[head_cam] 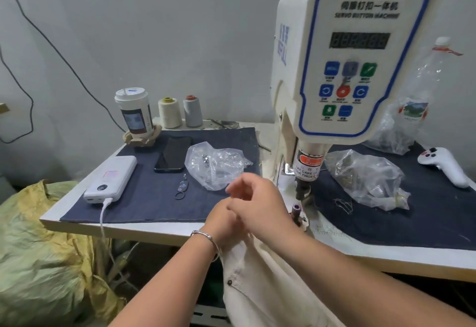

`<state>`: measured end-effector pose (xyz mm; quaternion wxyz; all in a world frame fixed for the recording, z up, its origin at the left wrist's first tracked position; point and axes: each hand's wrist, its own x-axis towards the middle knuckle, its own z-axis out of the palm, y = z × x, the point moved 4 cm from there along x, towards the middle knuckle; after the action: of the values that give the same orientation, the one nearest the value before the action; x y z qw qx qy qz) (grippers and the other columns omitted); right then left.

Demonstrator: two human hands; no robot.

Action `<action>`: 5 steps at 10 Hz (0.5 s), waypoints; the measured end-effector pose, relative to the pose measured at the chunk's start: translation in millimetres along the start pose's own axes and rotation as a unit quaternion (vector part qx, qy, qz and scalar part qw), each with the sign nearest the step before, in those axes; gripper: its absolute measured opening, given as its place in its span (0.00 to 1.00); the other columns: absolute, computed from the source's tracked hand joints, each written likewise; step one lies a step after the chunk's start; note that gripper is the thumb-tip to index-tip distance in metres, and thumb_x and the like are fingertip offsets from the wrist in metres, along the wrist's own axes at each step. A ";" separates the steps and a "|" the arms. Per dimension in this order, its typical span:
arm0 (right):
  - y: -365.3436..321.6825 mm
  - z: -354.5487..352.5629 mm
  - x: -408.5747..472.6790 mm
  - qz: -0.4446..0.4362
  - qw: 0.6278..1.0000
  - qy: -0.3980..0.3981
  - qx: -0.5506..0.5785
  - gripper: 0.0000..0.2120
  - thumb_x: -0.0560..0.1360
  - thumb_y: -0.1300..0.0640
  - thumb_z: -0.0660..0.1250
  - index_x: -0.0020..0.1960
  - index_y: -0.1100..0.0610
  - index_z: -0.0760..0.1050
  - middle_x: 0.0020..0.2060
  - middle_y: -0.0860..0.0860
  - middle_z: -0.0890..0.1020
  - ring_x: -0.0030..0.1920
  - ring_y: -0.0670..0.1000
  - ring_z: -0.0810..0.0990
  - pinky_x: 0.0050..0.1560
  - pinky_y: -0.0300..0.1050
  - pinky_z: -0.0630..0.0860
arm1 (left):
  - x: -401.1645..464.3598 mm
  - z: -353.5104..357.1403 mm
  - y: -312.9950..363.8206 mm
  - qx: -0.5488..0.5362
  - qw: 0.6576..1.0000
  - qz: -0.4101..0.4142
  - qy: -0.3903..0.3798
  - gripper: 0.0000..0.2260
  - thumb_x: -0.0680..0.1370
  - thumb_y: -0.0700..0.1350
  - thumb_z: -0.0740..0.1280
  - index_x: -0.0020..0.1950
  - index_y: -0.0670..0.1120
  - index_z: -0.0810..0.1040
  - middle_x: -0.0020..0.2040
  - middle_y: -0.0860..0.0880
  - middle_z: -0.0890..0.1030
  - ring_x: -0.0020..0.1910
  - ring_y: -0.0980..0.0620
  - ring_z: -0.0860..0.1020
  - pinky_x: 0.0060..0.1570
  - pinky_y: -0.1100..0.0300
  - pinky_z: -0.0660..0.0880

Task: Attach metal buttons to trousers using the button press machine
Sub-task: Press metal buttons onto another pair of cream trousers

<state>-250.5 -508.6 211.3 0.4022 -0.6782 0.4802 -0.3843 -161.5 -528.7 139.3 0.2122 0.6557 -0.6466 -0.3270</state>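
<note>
wall (pixel 154 17): plain grey, black cable (pixel 59 53) hanging | table (pixel 128 226): white edge, dark cloth (pixel 154 192)

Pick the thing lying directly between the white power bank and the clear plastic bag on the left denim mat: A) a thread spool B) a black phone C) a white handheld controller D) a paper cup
B: the black phone lies flat on the denim mat, with the power bank to its left and the clear plastic bag to its right.

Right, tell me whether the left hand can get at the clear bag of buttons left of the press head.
Probably yes. The left hand sits just in front of the clear bag, with only bare denim mat between; the right hand overlaps it, though.
</note>
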 end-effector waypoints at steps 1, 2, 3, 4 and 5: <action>-2.2 26.3 63.0 -0.050 0.979 0.028 -0.197 0.12 0.73 0.64 0.62 0.49 0.50 0.78 0.45 0.47 0.79 0.48 0.51 0.77 0.43 0.44 0.73 | 2.7 -0.6 -6.1 0.042 0.999 -0.019 0.008 0.21 0.75 0.51 0.63 0.62 0.39 0.77 0.60 0.41 0.80 0.61 0.43 0.76 0.56 0.59 0.71; 5.8 52.4 116.3 -0.076 0.918 0.009 -0.390 0.15 0.74 0.64 0.62 0.58 0.52 0.77 0.56 0.53 0.71 0.59 0.55 0.69 0.44 0.46 0.69 | 6.1 -0.3 -8.5 0.032 0.999 -0.005 0.034 0.18 0.73 0.49 0.64 0.59 0.41 0.79 0.55 0.42 0.82 0.54 0.42 0.80 0.46 0.60 0.71; 21.8 75.0 150.3 -0.041 0.884 -0.031 -0.464 0.16 0.76 0.60 0.64 0.62 0.51 0.76 0.61 0.55 0.68 0.64 0.57 0.65 0.53 0.48 0.70 | 8.3 2.0 -14.5 0.046 0.998 -0.009 0.036 0.16 0.75 0.41 0.68 0.63 0.42 0.78 0.58 0.43 0.82 0.57 0.44 0.80 0.48 0.60 0.72; 35.2 88.1 171.4 -0.011 0.869 -0.044 -0.492 0.15 0.78 0.59 0.61 0.62 0.51 0.77 0.64 0.56 0.67 0.65 0.57 0.64 0.55 0.47 0.69 | 14.4 5.9 -20.2 0.059 0.998 0.025 0.024 0.19 0.76 0.39 0.68 0.67 0.41 0.75 0.62 0.42 0.80 0.54 0.47 0.78 0.55 0.59 0.73; 39.0 92.6 185.7 -0.006 0.861 -0.036 -0.508 0.14 0.78 0.60 0.61 0.62 0.56 0.76 0.64 0.57 0.67 0.64 0.58 0.66 0.54 0.47 0.69 | 13.1 4.2 -15.0 0.059 0.996 0.067 0.011 0.12 0.76 0.38 0.67 0.59 0.39 0.78 0.57 0.40 0.80 0.47 0.50 0.70 0.53 0.57 0.73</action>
<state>-134.6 -679.0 165.4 0.0163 -0.8047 0.5899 -0.0648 -154.4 -539.9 123.8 0.2016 0.6260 -0.7047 -0.2662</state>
